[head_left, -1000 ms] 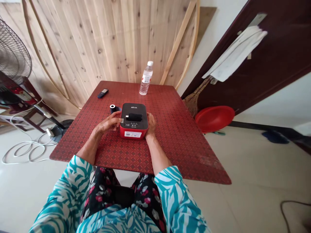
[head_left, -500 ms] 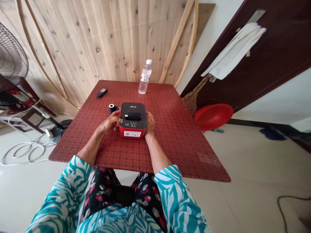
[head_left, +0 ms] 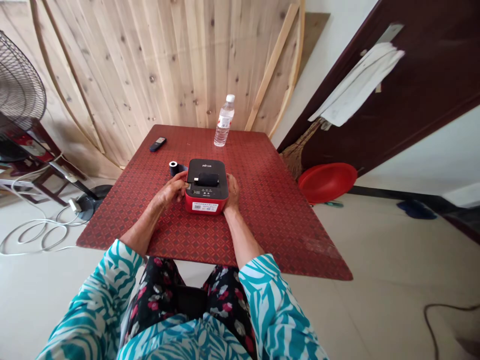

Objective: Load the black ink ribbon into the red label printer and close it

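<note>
A small red-bodied device with a black top, which looks like a printer (head_left: 207, 172), sits on the near middle of the table. A black piece lies across a slot in its top, and a white label is on its front. My left hand (head_left: 175, 191) is closed on its left side, thumb at the top's left edge and fingers partly hidden. Along the right side, my right hand (head_left: 232, 192) presses with its fingers wrapped toward the back. Just behind my left hand stands a dark roll with a white core end (head_left: 173, 168).
The red patterned table (head_left: 270, 220) carries a water bottle (head_left: 224, 122) and a dark remote (head_left: 158, 144) toward its far edge. A fan (head_left: 20, 80) with loose cables is at left. On the right floor are a red basin (head_left: 328, 182) and a broom (head_left: 294, 155).
The view has shifted very slightly. Both hands stay on the printer, with no clear movement of the things on the table.
</note>
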`<state>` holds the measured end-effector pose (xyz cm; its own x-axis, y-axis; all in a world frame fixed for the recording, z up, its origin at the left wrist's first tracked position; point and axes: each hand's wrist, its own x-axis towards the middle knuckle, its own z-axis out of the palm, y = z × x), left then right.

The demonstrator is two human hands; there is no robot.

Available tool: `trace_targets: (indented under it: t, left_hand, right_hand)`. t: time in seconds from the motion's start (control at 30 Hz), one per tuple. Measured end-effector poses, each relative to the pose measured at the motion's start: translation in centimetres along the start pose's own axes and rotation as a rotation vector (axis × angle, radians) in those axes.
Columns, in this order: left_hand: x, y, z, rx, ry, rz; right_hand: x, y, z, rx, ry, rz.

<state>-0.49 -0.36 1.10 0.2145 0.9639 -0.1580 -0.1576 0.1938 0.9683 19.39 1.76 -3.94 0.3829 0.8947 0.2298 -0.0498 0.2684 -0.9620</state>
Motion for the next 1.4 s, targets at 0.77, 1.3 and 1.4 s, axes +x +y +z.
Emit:
trace_targets:
  t: [0.77,1.3,1.4]
  left_hand:
    - [0.1,-0.1,-0.1,-0.028,-0.021,-0.011]
    - [0.6,1.7,0.0,0.319,0.295,0.405]
    - [1.1,3.8,1.5,0.572,0.136,0.513]
  right_hand:
    - [0.6,1.0,-0.1,0.014,-0.015,0.011]
    - [1.0,1.0,0.1,0.063,0.001,0.02]
    - [1.0,1.1,0.1,0.071,0.0,0.03]
